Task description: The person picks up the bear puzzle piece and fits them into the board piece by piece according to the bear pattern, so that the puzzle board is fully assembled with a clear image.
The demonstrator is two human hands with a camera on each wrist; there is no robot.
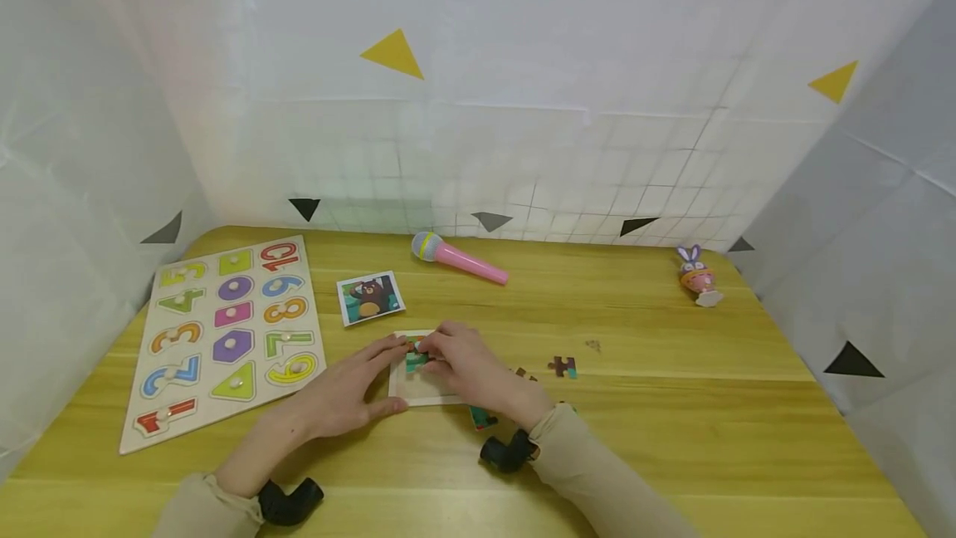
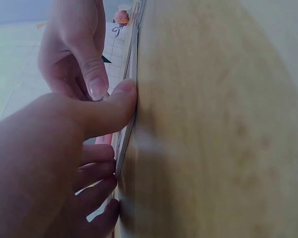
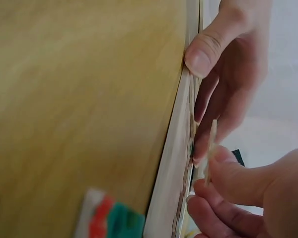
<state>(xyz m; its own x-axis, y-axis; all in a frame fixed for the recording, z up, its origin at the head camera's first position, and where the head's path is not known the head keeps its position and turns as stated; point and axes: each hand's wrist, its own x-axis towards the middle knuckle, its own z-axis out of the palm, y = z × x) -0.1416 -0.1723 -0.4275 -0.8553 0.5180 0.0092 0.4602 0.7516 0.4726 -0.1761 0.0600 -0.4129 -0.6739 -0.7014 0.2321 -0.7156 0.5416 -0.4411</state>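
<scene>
Fingers (image 3: 238, 176) pinching piece (image 3: 213, 131), left hand (image 1: 339, 393) touching tray (image 1: 421, 386)

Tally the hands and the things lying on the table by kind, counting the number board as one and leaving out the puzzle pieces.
Hands: 2 (left hand, right hand)
Puzzle tray: 1
Number board: 1
Bear picture card: 1
Toy microphone: 1
Rabbit toy: 1
Total: 7

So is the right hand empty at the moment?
No, the right wrist view shows the right hand pinching a thin piece between thumb and fingers.
</scene>
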